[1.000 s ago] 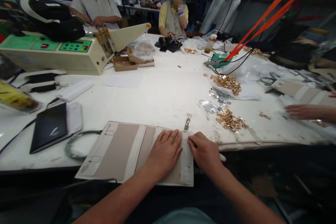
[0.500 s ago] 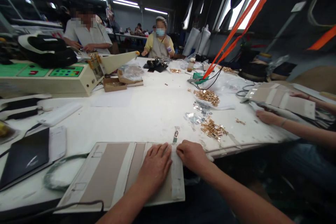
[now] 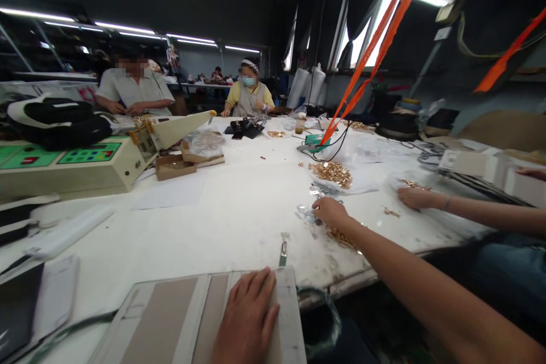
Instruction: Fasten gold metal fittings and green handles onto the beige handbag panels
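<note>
A left hand (image 3: 245, 318) is lying spread on a panel (image 3: 166, 313) while a right hand (image 3: 333, 213) is bending down over small metal parts

Nearest, the grey-and-beige panel is lying at the near edge of the white table (image 3: 239, 199), its near part running out of view. The left hand is resting on its right part, palm down, its fingers released and grasping nothing. A greenish loop (image 3: 335, 330) is curving out just beside the panel's right edge, and a black folder (image 3: 19, 304) is lying to the left.

Just beyond the panel's far edge, a metal fitting (image 3: 284, 245) is lying with a dark green strip.

Farther and to the right, the right hand is curling its fingers at the silver pieces (image 3: 305, 213); whether they are gripping one I cannot tell. Its wrist is partly hiding some gold pieces (image 3: 341, 237). To the right, a co-worker's hand (image 3: 416, 198) is touching a clear bag.

Beyond, a larger gold heap (image 3: 333, 173) is glinting, while a cream machine (image 3: 85, 176) is standing on the left, with a cardboard box (image 3: 174, 168) sitting just beside it. Orange strips (image 3: 362, 57) are hanging above a green object (image 3: 316, 141). Farthest, two people in pale and yellow tops are sitting across the table.
</note>
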`<state>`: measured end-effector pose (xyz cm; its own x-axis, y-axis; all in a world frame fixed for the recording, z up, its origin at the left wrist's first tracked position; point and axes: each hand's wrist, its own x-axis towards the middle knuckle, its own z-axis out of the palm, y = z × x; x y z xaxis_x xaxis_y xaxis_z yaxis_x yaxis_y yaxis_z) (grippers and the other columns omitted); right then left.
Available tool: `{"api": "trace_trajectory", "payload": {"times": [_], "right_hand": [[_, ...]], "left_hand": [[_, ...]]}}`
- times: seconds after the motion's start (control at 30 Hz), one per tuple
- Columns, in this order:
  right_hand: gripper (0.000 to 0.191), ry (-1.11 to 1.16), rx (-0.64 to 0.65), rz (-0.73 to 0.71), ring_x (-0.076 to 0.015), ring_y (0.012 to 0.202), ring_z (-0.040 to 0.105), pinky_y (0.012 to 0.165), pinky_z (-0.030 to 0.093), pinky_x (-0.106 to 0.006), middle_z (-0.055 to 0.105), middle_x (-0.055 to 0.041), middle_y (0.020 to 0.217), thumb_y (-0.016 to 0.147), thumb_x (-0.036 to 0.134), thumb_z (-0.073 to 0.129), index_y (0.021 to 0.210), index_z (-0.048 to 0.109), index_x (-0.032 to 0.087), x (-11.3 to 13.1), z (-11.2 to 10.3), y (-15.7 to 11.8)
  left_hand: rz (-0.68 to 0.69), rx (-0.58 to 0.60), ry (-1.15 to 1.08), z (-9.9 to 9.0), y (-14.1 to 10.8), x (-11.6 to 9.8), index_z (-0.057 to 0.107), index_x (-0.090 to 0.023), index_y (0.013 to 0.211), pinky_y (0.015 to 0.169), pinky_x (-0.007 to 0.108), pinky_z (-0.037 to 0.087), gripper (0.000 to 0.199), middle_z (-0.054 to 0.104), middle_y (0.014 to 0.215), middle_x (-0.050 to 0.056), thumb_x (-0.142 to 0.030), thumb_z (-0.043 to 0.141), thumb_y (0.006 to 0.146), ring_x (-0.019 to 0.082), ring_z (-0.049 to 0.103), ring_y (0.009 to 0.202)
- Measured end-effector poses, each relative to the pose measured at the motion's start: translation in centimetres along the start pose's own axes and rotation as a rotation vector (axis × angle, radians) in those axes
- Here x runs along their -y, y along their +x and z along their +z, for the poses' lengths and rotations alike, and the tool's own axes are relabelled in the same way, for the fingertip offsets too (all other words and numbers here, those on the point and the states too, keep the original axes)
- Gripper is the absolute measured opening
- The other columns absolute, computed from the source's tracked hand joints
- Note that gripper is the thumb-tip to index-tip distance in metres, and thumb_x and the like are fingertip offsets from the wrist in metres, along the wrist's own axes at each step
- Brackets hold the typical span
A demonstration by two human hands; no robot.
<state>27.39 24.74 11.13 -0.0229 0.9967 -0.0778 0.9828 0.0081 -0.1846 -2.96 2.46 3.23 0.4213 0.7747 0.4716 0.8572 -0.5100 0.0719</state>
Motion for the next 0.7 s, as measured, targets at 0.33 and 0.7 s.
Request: {"api": "trace_trajectory", "payload": {"times": [0.33, 0.7], "right_hand": [[0.041, -0.005, 0.086, -0.03, -0.0284, 0.109, 0.07, 0.084, 0.05, -0.032, 0.076, -0.0079, 0.121, 0.077, 0.044, 0.08, 0.115, 0.081, 0.029, -1.8, 1.3, 5.6], [0.017, 0.032, 0.079, -0.162, -0.0216, 0.085, 0.068, 0.067, 0.04, -0.028, 0.077, -0.0071, 0.091, 0.082, 0.031, 0.07, 0.089, 0.079, 0.019, -1.6, 1.4, 5.5]], "left_hand": [[0.12, -0.074, 0.11, -0.2, 0.6, 0.9, 0.055, -0.021, 0.148, 0.1, 0.038, 0.056, 0.057, 0.062, 0.149, 0.001, -0.034, 0.063, 0.093, 0.026, 0.059, 0.127], [-0.03, 0.135, -0.075, -1.4, 0.1, -0.3, 0.051, -0.024, 0.15, 0.107, 0.048, 0.054, 0.064, 0.059, 0.151, 0.004, -0.029, 0.07, 0.089, 0.03, 0.057, 0.131]]}}
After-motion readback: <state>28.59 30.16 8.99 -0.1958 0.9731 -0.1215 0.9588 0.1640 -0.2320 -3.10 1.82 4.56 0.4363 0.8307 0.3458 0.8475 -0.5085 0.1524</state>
